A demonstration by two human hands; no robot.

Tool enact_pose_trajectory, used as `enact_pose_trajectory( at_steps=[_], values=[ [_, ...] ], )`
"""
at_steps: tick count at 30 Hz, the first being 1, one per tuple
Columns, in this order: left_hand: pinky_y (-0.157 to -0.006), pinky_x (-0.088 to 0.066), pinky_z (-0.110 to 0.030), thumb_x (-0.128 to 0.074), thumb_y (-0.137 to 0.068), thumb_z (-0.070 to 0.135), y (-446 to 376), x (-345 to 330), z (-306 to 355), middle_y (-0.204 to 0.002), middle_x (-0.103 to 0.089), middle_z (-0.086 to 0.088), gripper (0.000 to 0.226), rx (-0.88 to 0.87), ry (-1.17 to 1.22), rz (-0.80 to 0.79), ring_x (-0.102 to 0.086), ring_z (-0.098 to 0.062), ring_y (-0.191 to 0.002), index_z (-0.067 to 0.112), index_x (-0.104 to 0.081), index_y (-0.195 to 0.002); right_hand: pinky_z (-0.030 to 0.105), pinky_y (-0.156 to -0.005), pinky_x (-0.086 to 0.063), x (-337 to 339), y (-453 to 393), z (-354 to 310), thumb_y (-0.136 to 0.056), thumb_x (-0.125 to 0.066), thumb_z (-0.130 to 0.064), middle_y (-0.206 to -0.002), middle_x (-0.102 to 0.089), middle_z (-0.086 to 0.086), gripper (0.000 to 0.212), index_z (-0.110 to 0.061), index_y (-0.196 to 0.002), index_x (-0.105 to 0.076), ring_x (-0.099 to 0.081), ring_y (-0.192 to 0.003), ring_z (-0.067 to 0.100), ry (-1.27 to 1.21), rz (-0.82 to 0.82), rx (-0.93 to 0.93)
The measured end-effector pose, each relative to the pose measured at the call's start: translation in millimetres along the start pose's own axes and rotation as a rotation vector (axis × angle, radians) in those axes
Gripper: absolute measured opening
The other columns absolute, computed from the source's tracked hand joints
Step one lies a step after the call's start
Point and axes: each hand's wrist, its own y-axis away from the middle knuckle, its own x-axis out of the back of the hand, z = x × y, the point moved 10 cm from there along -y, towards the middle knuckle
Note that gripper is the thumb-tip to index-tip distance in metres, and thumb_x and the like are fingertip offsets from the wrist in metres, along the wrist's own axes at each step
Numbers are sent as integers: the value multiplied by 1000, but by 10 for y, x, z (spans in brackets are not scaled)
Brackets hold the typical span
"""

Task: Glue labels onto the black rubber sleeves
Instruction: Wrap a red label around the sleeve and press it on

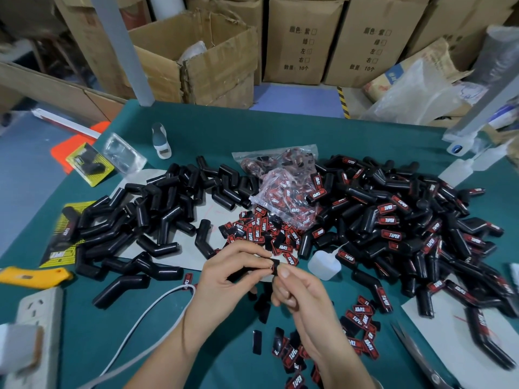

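Nearest the camera, loose red-and-black labels [362, 327] were scattered on the green table [196, 346], several face down, just under the forearms. Above them, a small black piece [274, 265], apparently a label turned back-up, was pinched between the fingertips of the left hand [224, 273] and the thumb and forefinger of the right hand [297, 290]; both hands were closed on it, fingers curled. Whether a backing was being peeled or glue had been applied could not be told.

A heap of unlabelled sleeves [146, 220], plain black and bent, was seen on the left side of the table. A larger heap of labelled sleeves [407, 226], each bearing a red tag, was spread across the right side. From this, well over half of the batch was judged finished, with a sizeable share left to do.

More labels were piled at the centre [261, 234], beside a torn clear bag [283, 197] holding further stock, so supply was not judged to be short. A small translucent glue bottle [323, 263] stood just beside the right hand, within easy reach. Scissors [415, 352] lay at the lower right and a yellow utility knife [33, 276] at the left edge, neither being touched.
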Motion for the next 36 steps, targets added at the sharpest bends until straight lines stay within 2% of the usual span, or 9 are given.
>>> enact_pose_trajectory(
  at_steps=[5, 12, 15, 20, 24, 27, 30, 33, 36],
  values=[
    [-77, -60, -36, -77, -95, 22, 10, 7, -54, -111, -74, 1, 7, 46, -10, -17, -72, -26, -102, 20, -82, -100, 30, -75, -40, 18, -21, 47, -102, -55, -42, -61, -28, 1, 46, -18, -64, -45, -40, -63, 15, -7, -8, -24],
    [-65, -61, -29, -77, -94, 3, 0, 3, -96, -113, -73, 2, 18, 89, 27, -51, -71, -25, -104, 18, -82, -102, 21, -71, -44, 3, -30, 50, -100, -58, -44, -60, -29, -1, 47, -20, -63, -45, -36, -63, 17, -33, -16, -28],
    [-72, -61, -28, -76, -95, 6, -6, 0, -83, -114, -73, 4, 14, 75, 4, -69, -71, -24, -107, 16, -81, -104, 23, -71, -44, 10, -28, 51, -103, -56, -40, -61, -27, 0, 47, -19, -63, -45, -34, -64, 18, -31, -12, -33],
    [-83, -61, -43, -72, -95, 18, -11, -4, -99, -115, -73, 6, 13, 101, -24, -92, -70, -23, -112, 21, -81, -105, 24, -72, -42, 17, -25, 35, -103, -54, -38, -61, -27, 0, 45, -19, -63, -45, -34, -64, 18, -21, -13, -35],
    [-76, -62, -35, -69, -96, 12, -10, -20, -88, -118, -72, 5, 19, 115, 8, -125, -68, -25, -114, 22, -80, -108, 26, -73, -42, 26, -27, 25, -102, -55, -40, -62, -27, 1, 46, -19, -62, -46, -33, -65, 20, -6, -6, -39],
    [-93, -58, -38, -69, -97, 15, -12, -18, -57, -121, -71, 7, 19, 84, -46, -148, -66, -24, -118, 25, -77, -110, 24, -72, -44, 11, -24, 2, -99, -57, -45, -62, -26, 5, 47, -19, -62, -45, -34, -65, 20, -4, -9, -17],
    [-103, -49, -28, -72, -95, 18, -26, -26, -14, -119, -71, 8, 14, 64, -52, -107, -67, -22, -117, 25, -76, -106, 26, -73, -42, 12, -20, 0, -103, -55, -41, -62, -27, 3, 47, -19, -63, -44, -36, -65, 19, 8, -10, -1],
    [-96, -52, -27, -75, -93, 18, -25, -15, -6, -111, -73, 7, 7, 54, -40, -37, -70, -21, -108, 21, -79, -99, 26, -74, -42, 2, -21, -6, -103, -52, -37, -62, -28, 2, 45, -19, -63, -44, -38, -64, 18, 14, -11, -7],
    [-84, -57, -28, -76, -93, 20, -26, -6, -33, -111, -74, 6, 7, 72, -14, -41, -71, -21, -105, 20, -80, -99, 27, -74, -42, 16, -22, -2, -103, -52, -36, -61, -28, 3, 45, -19, -62, -44, -37, -65, 19, 9, 5, -7]
  ],
)
